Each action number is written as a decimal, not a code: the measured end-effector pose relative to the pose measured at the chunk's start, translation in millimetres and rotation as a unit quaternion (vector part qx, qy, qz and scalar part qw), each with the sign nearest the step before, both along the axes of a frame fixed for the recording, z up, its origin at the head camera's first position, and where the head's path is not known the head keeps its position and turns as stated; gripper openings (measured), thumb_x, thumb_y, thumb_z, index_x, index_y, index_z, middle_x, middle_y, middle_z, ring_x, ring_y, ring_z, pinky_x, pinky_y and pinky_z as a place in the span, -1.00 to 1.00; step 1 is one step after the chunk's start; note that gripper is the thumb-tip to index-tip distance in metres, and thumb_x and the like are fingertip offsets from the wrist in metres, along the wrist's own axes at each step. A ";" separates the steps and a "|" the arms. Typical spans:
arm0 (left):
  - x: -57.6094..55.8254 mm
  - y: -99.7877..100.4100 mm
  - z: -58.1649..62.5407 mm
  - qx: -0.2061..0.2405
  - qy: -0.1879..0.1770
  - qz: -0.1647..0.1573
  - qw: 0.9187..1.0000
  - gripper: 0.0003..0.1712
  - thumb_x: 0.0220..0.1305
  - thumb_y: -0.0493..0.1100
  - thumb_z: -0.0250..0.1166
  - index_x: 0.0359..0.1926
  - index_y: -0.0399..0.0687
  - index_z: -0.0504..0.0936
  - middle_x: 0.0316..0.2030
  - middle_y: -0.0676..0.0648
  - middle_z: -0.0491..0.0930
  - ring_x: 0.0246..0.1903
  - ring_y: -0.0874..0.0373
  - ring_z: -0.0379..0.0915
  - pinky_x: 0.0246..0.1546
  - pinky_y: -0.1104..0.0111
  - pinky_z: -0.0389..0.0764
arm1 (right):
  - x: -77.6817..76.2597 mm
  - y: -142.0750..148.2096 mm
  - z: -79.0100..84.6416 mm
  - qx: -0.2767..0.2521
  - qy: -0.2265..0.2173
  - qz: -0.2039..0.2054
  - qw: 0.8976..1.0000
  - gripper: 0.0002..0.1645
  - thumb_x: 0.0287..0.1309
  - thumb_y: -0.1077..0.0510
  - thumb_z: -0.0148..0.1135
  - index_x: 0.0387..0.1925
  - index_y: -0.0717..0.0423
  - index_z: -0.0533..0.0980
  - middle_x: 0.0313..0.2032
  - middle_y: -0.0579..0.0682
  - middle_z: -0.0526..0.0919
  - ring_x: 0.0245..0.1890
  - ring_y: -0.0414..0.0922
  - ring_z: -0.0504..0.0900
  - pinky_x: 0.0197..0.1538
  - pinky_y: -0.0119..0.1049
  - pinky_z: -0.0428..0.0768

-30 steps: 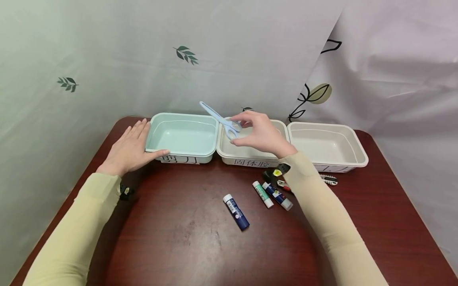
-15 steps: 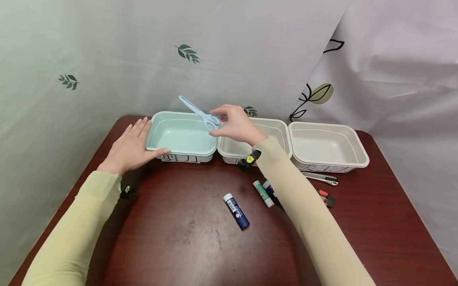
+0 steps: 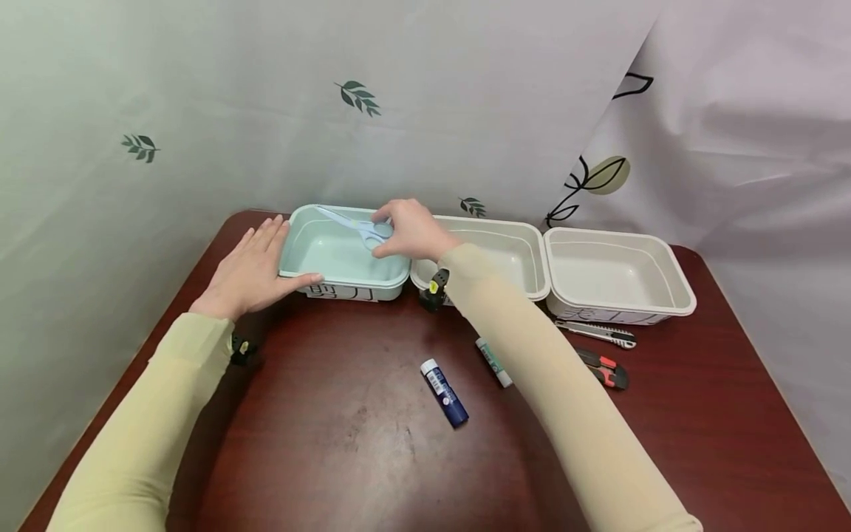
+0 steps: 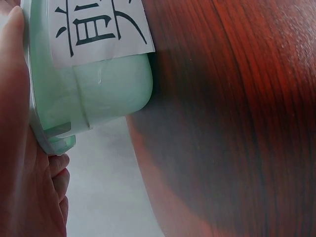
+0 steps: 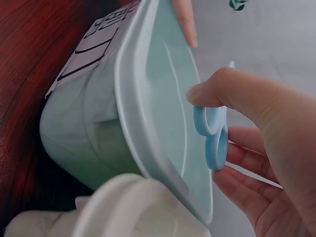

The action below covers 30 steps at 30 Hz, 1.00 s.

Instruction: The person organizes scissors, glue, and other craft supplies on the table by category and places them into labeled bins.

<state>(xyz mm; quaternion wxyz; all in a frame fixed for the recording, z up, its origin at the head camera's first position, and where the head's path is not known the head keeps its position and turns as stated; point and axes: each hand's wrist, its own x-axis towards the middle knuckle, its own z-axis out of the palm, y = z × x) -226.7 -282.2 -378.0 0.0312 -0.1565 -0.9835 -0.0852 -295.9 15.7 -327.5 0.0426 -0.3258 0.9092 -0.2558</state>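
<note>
Pale blue scissors (image 3: 357, 224) are pinched at their finger loops by my right hand (image 3: 417, 230). They hang over the light green bin (image 3: 324, 255), blades pointing to the back left. In the right wrist view, the thumb presses one scissors loop (image 5: 216, 148) and fingertips touch the other side. My left hand (image 3: 249, 270) rests on the green bin's left end, fingers straight and thumb along the front rim. The left wrist view shows the bin's label (image 4: 101, 29) with black characters on its front wall.
A middle beige bin (image 3: 515, 258) and a right beige bin (image 3: 618, 277) continue the row. A blue glue stick (image 3: 444, 393), a green glue stick (image 3: 495, 362), a white utility knife (image 3: 598, 332) and a red-and-black utility knife (image 3: 606, 369) lie on the dark table (image 3: 319, 443).
My right hand has carried the scissors left from above the middle bin to over the green bin, and lowered them. The left hand keeps its place. My forearm now hides a second blue glue stick.
</note>
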 end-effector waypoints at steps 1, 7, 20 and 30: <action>-0.2 0.5 0.1 0.000 0.001 0.000 1.000 0.34 0.25 0.58 0.10 0.59 -0.37 -0.12 0.55 -0.40 -0.10 0.54 -0.23 -0.25 0.53 -0.01 -0.28 | 0.0 -1.3 0.1 0.004 -0.002 0.001 1.000 -0.29 0.02 0.07 0.52 0.23 0.20 0.58 0.14 0.06 0.64 0.03 -0.07 0.59 0.07 -0.31 0.53; -0.1 1.8 0.8 -0.004 0.004 -0.003 1.000 0.35 0.24 0.58 0.11 0.58 -0.40 -0.09 0.54 -0.42 -0.07 0.54 -0.24 -0.21 0.53 -0.02 -0.22 | 1.2 -3.1 -1.0 0.033 -0.008 -0.002 0.999 -0.16 0.15 -0.10 0.52 0.38 0.15 0.46 0.30 0.04 0.54 0.30 0.02 0.46 0.34 -0.23 0.40; -0.4 2.7 2.1 -0.009 0.004 -0.009 1.000 0.36 0.24 0.56 0.15 0.58 -0.41 -0.10 0.53 -0.44 -0.07 0.54 -0.25 -0.21 0.52 -0.03 -0.20 | 14.1 27.1 35.7 -0.070 0.018 -0.016 0.997 -0.22 0.20 -0.16 0.46 0.36 0.07 0.49 0.29 -0.04 0.56 0.33 -0.14 0.46 0.33 -0.40 0.38; 0.1 2.1 2.1 -0.010 -0.002 -0.002 1.000 0.37 0.23 0.57 0.14 0.57 -0.41 -0.12 0.54 -0.43 -0.09 0.53 -0.28 -0.23 0.52 -0.04 -0.21 | 35.6 64.9 67.8 -0.131 0.017 -0.025 0.991 -0.19 0.10 -0.25 0.51 0.34 -0.06 0.53 0.27 -0.17 0.57 0.28 -0.29 0.48 0.27 -0.50 0.39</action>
